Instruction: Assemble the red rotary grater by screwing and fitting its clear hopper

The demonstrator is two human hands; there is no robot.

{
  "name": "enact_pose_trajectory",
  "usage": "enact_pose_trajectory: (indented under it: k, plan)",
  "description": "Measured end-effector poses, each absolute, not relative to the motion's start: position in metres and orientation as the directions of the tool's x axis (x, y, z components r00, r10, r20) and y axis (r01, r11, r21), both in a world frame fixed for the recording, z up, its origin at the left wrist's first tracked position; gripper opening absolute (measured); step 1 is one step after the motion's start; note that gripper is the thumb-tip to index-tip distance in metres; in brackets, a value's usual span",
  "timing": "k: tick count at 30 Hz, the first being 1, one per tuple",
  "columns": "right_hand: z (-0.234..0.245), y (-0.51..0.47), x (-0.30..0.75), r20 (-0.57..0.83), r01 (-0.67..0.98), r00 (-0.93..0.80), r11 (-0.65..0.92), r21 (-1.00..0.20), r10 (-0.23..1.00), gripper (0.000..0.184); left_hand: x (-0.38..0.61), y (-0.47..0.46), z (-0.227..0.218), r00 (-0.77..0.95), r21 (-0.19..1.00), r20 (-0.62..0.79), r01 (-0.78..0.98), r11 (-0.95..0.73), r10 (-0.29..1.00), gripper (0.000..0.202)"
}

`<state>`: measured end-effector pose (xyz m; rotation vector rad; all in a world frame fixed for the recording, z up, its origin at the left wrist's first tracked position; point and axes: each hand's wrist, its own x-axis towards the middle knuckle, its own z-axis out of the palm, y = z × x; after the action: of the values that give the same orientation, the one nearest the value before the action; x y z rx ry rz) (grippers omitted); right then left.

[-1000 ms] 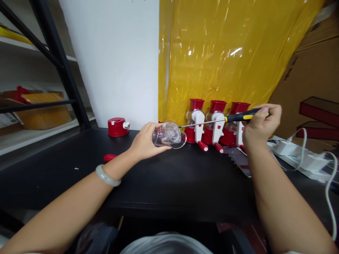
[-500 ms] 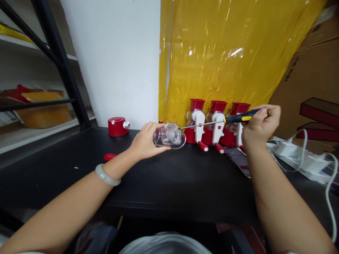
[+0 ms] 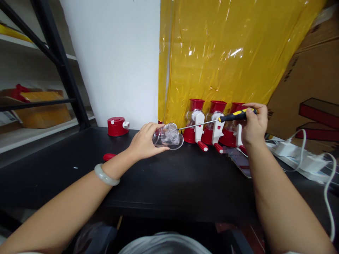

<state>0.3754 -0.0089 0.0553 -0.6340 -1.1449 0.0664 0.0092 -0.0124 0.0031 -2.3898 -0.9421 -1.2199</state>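
My left hand (image 3: 146,141) is wrapped round a clear plastic grater housing (image 3: 169,135), held tilted on its side above the black table. A screwdriver (image 3: 234,115) with a black and yellow handle is in my right hand (image 3: 255,123). Its long metal shaft points left, and the tip meets the clear housing near its round opening; whether it sits in a screw is too small to tell. Behind the shaft stand three rotary graters (image 3: 196,123) in red, white and clear plastic, their crank handles turned to the front.
A red grater base (image 3: 117,127) stands at the back left of the black table (image 3: 169,183), with a red handle (image 3: 109,156) in front of it. A phone (image 3: 239,161) lies by my right wrist. A power strip (image 3: 299,164) with white chargers and cables is at the right.
My right hand has shifted a little left, and the screwdriver's handle has come left and turned slightly. The clear housing has moved barely to the left in my left hand.
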Motion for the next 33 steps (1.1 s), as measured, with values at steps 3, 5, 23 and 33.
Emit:
enact_pose_trajectory:
  k: [3,5,23,33]
  plan:
    - [0.0545,-0.0094,0.3738,0.796,0.248,0.472,0.809,-0.533,0.379,0.040,0.0094,-0.0121,0.0029,0.421,0.041,0.803,0.666,-0.745,0.421,0.076]
    - [0.0534,-0.0098,0.3739,0.785,0.253,0.461,0.786,-0.564,0.414,0.044,0.0092,-0.0116,0.0027,0.421,0.049,0.800,0.665,-0.745,0.428,0.076]
    - [0.0516,-0.0137,0.3791,0.760,0.129,0.359,0.778,-0.615,0.541,0.033,0.0084,-0.0165,0.0055,0.450,0.038,0.755,0.696,-0.717,0.476,0.071]
    - [0.0512,-0.0136,0.3786,0.747,0.234,0.379,0.725,-0.648,0.546,0.044,0.0084,-0.0155,0.0049,0.463,0.023,0.755,0.689,-0.725,0.464,0.071]
